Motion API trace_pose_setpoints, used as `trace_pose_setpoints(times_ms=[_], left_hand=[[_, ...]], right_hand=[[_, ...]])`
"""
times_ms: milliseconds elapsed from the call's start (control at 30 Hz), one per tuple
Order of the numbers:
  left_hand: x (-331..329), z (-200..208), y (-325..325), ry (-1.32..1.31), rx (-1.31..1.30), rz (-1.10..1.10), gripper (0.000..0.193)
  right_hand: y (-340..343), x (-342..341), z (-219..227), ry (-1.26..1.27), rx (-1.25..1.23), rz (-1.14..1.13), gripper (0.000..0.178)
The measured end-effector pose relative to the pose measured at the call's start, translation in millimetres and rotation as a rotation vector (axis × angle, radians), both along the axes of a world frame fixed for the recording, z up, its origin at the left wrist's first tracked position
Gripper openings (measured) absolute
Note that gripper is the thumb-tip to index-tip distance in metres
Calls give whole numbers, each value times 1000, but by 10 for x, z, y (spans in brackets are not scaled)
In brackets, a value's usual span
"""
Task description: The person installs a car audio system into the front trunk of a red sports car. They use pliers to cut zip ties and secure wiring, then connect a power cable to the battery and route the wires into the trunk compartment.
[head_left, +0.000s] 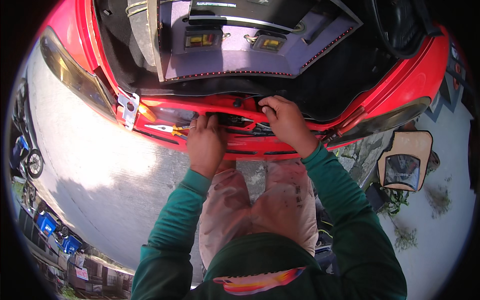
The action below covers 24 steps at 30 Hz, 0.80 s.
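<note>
The red rear panel (175,108) of a car runs across in front of me, below its open trunk. My left hand (206,140) reaches over the panel with bent fingers, their tips hidden in a dark opening (234,120). Curled at the lip of the black trunk lining (320,102), my right hand (286,120) has thumb and forefinger close together; whatever they pinch is too small to make out. Pliers with yellow handles (167,129) lie on the panel left of my left hand. Beside them are an orange handle (146,112) and a silver metal bracket (129,110).
A speaker box (225,64) with small red lights fills much of the trunk. Tail lamps (75,75) flank the panel. A red-handled tool (351,124) rests at its right end. A tan board with a dark window (405,160) stands on the ground at right; motorcycles (34,160) stand far left.
</note>
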<state>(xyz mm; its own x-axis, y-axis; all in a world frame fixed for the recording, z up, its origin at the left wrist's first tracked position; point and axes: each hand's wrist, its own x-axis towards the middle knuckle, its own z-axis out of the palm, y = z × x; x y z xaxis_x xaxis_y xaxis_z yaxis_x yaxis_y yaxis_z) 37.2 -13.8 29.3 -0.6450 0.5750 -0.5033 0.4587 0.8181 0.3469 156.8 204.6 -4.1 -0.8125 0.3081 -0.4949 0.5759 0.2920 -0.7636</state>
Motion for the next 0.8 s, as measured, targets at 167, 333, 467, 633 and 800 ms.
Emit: trace_pose_setpoints(times_ms=[167,333,467,633,800], left_hand=[[295,182,181,-491,165,564,47],[344,13,311,-961,216,1360,33],[352,-37,399,-1085,376,1674,19],[329,-342,341,-1293,333,1760,15],[358,-485,440,-1184,192,1715,11]], right_hand=[[-145,54,-14,-31,348,138,29],[-77,-40,-137,24,380,74,26],[30,20,-191,65,321,116,23],[75,-33,-220,48,280,103,16],[133,-66,-248,11,195,94,11]])
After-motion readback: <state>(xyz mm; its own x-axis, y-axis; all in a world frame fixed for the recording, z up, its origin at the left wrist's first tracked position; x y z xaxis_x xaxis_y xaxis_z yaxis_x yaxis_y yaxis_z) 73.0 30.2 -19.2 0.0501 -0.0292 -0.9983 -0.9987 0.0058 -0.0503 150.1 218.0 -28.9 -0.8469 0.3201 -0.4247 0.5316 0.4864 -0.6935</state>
